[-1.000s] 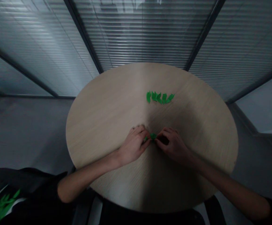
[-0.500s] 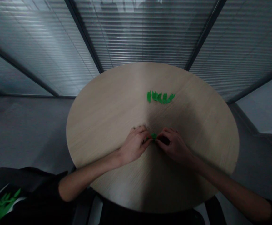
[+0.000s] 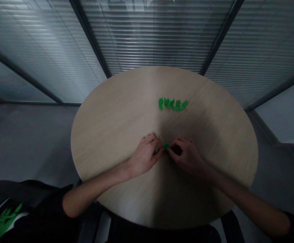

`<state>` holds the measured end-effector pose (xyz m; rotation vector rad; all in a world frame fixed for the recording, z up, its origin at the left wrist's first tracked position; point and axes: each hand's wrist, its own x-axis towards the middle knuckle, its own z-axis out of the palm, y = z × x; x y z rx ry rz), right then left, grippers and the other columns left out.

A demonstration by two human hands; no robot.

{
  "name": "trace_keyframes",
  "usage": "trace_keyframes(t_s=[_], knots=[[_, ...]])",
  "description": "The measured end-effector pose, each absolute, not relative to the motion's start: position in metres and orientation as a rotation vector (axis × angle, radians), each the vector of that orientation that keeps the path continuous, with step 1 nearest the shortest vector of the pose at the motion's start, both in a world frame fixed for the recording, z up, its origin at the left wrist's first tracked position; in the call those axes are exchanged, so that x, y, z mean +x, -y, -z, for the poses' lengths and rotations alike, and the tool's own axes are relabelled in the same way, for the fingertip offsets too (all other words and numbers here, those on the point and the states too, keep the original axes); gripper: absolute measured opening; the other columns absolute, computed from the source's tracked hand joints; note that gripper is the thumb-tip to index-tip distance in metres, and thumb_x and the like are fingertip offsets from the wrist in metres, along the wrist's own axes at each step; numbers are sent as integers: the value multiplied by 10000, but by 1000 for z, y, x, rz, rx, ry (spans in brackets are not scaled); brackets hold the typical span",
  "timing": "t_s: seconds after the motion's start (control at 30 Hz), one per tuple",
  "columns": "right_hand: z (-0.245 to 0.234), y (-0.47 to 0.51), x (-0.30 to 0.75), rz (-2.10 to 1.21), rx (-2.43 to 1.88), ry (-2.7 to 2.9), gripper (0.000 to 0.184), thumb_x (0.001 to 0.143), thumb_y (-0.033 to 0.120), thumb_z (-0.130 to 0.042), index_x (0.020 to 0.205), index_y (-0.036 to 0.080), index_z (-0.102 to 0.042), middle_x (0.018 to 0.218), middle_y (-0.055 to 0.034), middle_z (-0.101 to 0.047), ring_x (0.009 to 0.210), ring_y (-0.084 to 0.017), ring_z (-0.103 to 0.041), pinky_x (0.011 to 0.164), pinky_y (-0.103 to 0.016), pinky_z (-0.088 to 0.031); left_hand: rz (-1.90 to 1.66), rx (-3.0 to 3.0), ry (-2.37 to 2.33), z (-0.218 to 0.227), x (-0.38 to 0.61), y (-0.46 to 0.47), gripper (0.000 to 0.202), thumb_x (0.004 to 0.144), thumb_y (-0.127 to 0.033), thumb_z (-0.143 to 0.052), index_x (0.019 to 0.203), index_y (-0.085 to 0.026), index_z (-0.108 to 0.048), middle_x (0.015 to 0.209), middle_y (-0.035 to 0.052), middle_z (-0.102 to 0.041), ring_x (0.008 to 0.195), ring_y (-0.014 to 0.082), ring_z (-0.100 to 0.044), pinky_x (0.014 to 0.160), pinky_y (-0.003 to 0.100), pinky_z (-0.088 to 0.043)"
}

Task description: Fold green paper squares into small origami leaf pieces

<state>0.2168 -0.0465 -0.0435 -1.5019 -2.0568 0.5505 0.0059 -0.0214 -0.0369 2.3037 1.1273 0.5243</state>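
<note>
Here — green piece (image 3: 165,146) between hands (image 3: 144,153) (image 3: 189,158)

Shows as a small, bright green leaf-like piece (image 3: 165,146), mostly hidden; sits pinched in the left hand (image 3: 145,153), sticks out toward the right hand's (image 3: 186,155) fingertips, around the middle of the round table (image 3: 116,125), well in from every edge

My left hand (image 3: 145,153) and right hand (image 3: 186,156) pinch a green piece (image 3: 165,146) between them, mid-table (image 3: 111,131). Five green bits (image 3: 172,104) lie in a row just past twelve o'clock, blinds (image 3: 157,40) beyond them; more greens (image 3: 3,223) show at eight.
</note>
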Motion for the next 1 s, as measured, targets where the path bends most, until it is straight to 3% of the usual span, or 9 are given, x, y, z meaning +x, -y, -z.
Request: trace_keyframes(t_s=[0.43,1.0], knots=[[43,49,220,-570,-1461,2094,61,890,151,-755,871,200,-726,916,-35,-709,934,-233,-653,879,-399,-403,-526,2246,-1107,35,4,22,48,950,-141,-680,920,-178,-682,961,54,-614,888,222,-581,775,360,-453],[41,46,217,-571,-1531,2088,82,887,206,-729,813,207,-693,899,-49,-693,904,-233,-648,868,-407,-426,-518,2319,-1125,34,5,23,100,989,-212,-619,912,-179,-673,968,73,-626,922,242,-597,830,406,-491]])
